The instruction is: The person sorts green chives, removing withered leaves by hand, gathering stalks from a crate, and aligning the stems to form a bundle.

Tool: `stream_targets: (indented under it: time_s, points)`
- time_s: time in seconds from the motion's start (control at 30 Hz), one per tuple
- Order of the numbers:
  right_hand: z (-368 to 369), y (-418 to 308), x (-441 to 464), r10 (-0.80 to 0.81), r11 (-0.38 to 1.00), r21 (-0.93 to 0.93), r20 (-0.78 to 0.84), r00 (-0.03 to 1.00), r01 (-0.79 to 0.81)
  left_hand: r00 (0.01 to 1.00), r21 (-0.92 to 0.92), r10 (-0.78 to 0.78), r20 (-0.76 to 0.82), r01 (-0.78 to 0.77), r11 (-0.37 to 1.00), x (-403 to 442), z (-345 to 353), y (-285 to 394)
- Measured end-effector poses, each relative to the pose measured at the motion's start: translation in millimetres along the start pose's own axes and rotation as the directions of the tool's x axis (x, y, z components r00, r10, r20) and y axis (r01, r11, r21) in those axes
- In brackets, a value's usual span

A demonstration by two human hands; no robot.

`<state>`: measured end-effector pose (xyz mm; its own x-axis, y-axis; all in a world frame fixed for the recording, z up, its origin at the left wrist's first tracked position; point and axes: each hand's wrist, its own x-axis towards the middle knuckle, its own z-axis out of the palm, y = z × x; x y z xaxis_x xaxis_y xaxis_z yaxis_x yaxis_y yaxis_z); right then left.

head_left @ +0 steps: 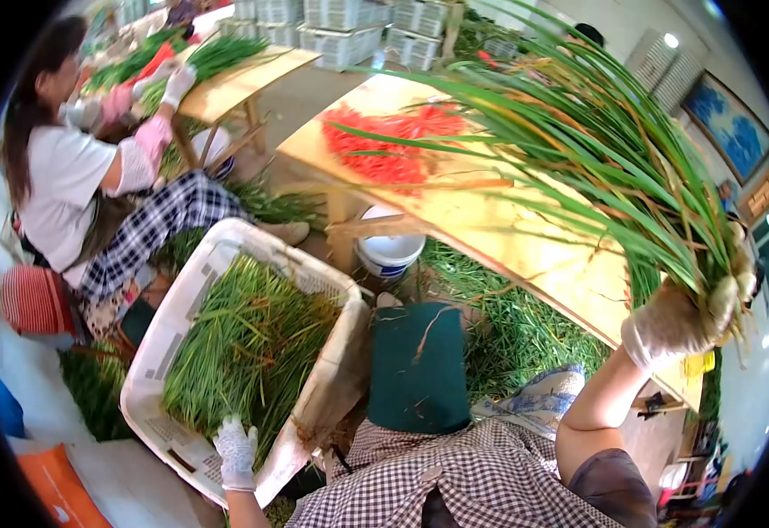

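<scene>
Biggest thing on my feed: the wooden table (499, 216), running from the middle out to the right. Over on the left sits a co-worker (58, 198) in a white top, gloved, at another table. Between us stands the white basket (234, 226), tilted in my view, with loose greens (248, 343) heaped inside. And up goes my eye to the long-leaved bunch (613, 167), raised at the right, its blades fanning leftward across the tabletop. Dark green cover (418, 370) right in front of me; red strips (380, 145) piled on the far part of the table; white bucket (390, 251) below its edge. Now the hands, both gloved: my right hand (679, 324) is closed firmly round the bunch's root end, while my left hand (236, 453) lies open, fingers touching the basket's greens.
</scene>
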<state>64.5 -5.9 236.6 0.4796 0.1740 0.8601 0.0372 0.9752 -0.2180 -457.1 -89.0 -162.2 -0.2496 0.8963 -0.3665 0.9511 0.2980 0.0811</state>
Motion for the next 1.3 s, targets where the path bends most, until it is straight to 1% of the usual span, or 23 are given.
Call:
stream_targets:
  time_s: [0.07, 0.13, 0.2, 0.23, 0.3, 0.37, 0.43, 0.53, 0.6, 0.7, 0.73, 0.77, 0.83, 0.87, 0.9, 0.97, 1.0, 1.03, 1.07, 1.1, 1.17, 1.23, 1.3]
  points:
    - [-21.7, 3.8, -6.9, -0.003, 0.962, -0.273, 0.030, 1.000, 0.011, 0.942, -0.044, 0.203, -0.266, -0.222, 0.974, 7.4, -50.2, 50.3]
    - [-58.4, 12.4, -39.8, 0.151, 0.922, -0.352, -0.058, 0.987, -0.162, 0.805, -0.078, 0.387, -0.449, -0.467, 0.881, 10.3, -98.7, 118.9]
    - [-109.2, 25.7, -85.3, 0.400, 0.875, -0.211, -0.189, 0.897, -0.435, 0.659, -0.135, 0.528, -0.536, -0.685, 0.716, 9.2, -135.8, 193.0]
    - [-140.9, 29.3, -112.0, 0.554, 0.823, -0.001, -0.217, 0.803, -0.568, 0.582, -0.173, 0.586, -0.564, -0.777, 0.606, 5.5, -147.9, 229.8]
    - [-189.3, 30.2, -158.1, 0.730, 0.682, 0.271, -0.183, 0.659, -0.679, 0.480, -0.252, 0.694, -0.536, -0.876, 0.411, 0.2, -164.0, 298.6]
    - [-201.4, 17.5, -168.1, 0.630, 0.745, -0.108, -0.214, 0.747, -0.659, 0.355, -0.199, 0.789, -0.501, -0.935, 0.295, -11.7, -184.4, 358.0]
    - [-202.0, 0.4, -167.3, 0.479, 0.605, -0.601, -0.250, 0.841, -0.523, 0.289, -0.252, 0.802, -0.523, -0.951, 0.179, -20.1, -191.4, 404.5]
    - [-208.6, -1.8, -154.2, 0.430, 0.674, -0.540, -0.267, 0.862, -0.504, 0.197, -0.189, 0.755, -0.626, -0.977, 0.098, -25.0, -186.1, 461.0]
    - [-230.5, 1.7, -159.7, 0.312, 0.784, -0.508, -0.175, 0.934, -0.358, 0.174, -0.193, 0.776, -0.606, -0.979, 0.069, -34.6, -182.9, 492.9]
    - [-230.7, -6.6, -129.9, 0.388, 0.837, -0.140, -0.532, 0.753, -0.530, 0.089, -0.171, 0.772, -0.630, -0.985, -0.026, -73.8, -167.5, 504.8]
    - [-236.0, -24.2, -116.7, 0.468, 0.769, -0.114, -0.569, 0.676, -0.629, 0.081, -0.191, 0.761, -0.644, -0.980, -0.058, -85.5, -160.3, 500.3]
    - [-246.3, -28.8, -108.6, 0.480, 0.846, 0.157, -0.638, 0.602, -0.509, 0.071, -0.206, 0.748, -0.660, -0.974, -0.089, -96.1, -152.5, 493.6]
    - [-256.6, -38.2, -96.5, 0.460, 0.836, 0.239, -0.796, 0.393, -0.493, 0.262, -0.450, 0.772, -0.580, -0.892, -0.035, -111.6, -130.2, 480.4]
    - [-247.7, -47.6, -96.9, 0.435, 0.796, -0.017, -0.678, 0.592, -0.605, 0.459, -0.802, 0.860, -0.223, -0.588, 0.106, -114.8, -121.5, 477.1]
    - [-240.7, -45.5, -107.4, 0.314, 0.799, -0.218, -0.642, 0.699, -0.560, 0.470, -0.939, 0.861, 0.195, -0.163, 0.301, -117.9, -113.5, 474.9]
    - [-239.2, -50.2, -133.3, 0.247, 0.718, -0.592, -0.274, 0.929, -0.366, 0.116, -0.882, 0.939, 0.324, 0.396, 0.255, -126.4, -91.5, 482.0]
    - [-238.7, -60.2, -151.1, 0.383, 0.648, -0.581, -0.308, 0.871, -0.491, 0.024, -0.830, 0.967, 0.254, 0.518, 0.206, -134.3, -79.5, 489.8]
    - [-231.6, -67.0, -156.8, 0.378, 0.693, -0.578, -0.218, 0.900, -0.431, -0.058, -0.759, 0.984, 0.169, 0.629, 0.168, -141.4, -68.2, 498.8]
    - [-224.5, -73.7, -162.4, 0.369, 0.738, -0.562, -0.125, 0.921, -0.372, -0.143, -0.711, 0.981, 0.131, 0.676, 0.193, -143.6, -62.8, 511.8]
    - [-217.4, -80.6, -168.0, 0.357, 0.782, -0.536, -0.031, 0.933, -0.317, -0.034, -0.720, 0.999, 0.033, 0.693, 0.047, -164.5, -86.4, 525.1]
    - [-198.2, -96.9, -165.2, 0.330, 0.894, -0.319, -0.006, 0.944, -0.315, -0.020, -0.664, 0.989, -0.145, 0.743, -0.083, -171.2, -104.1, 543.5]
    - [-197.9, -114.8, -165.4, 0.324, 0.930, -0.198, 0.039, 0.945, -0.311, 0.190, -0.666, 0.970, -0.154, 0.705, -0.244, -173.5, -134.7, 547.3]
    - [-208.5, -127.3, -161.4, 0.323, 0.944, -0.113, 0.126, 0.938, -0.310, 0.239, -0.792, 0.933, -0.271, 0.496, -0.357, -143.5, -154.5, 557.1]
